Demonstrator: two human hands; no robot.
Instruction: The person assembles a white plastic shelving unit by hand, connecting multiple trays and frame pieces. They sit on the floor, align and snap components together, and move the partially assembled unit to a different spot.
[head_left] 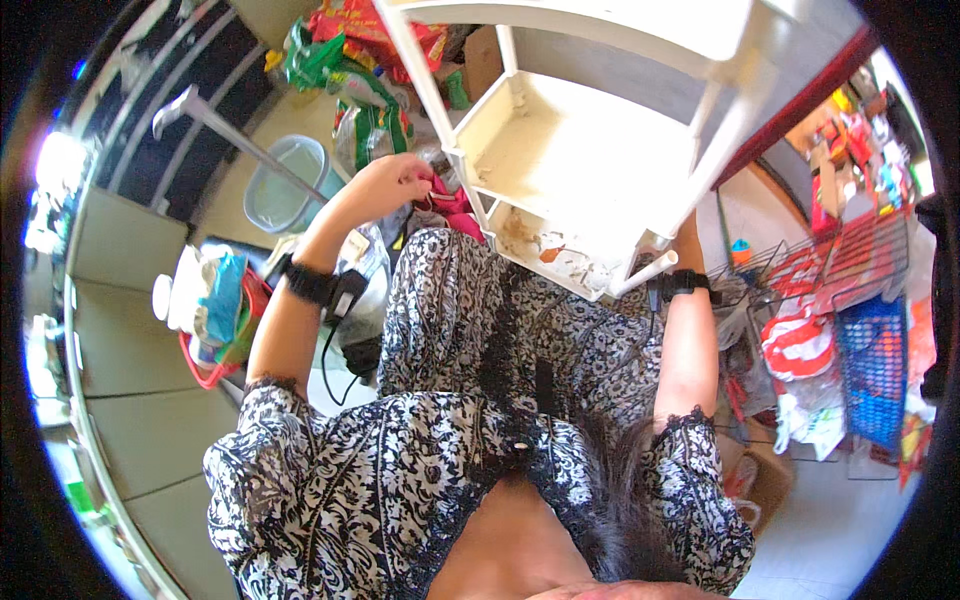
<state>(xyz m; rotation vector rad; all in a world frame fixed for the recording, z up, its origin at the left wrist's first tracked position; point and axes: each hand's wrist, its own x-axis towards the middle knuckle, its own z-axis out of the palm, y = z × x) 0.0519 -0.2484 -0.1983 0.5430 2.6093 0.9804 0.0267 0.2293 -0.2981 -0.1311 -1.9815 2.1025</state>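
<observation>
The left hand [405, 178] curls at crumpled deep-pink cloth [455, 208], grip unclear. The right hand [688, 238] is mostly hidden by the tiered white plastic rack [575, 140] at the knees; its grip cannot be told. Leftward stands a round pale-blue plastic bucket [262, 206].

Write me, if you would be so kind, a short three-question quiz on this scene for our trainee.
1. True or false: the blue openwork basket is on the person's right.

2. Which of these is closest to the left hand?
A) the pale blue bucket
B) the bright pink item
C) the red-and-white bag

3. What hides most of the right hand from this view?

Key:
1. True.
2. B; it lies right by the fingers, though whether they hold it cannot be told.
3. The white shelf unit, standing in front of the person.
</observation>
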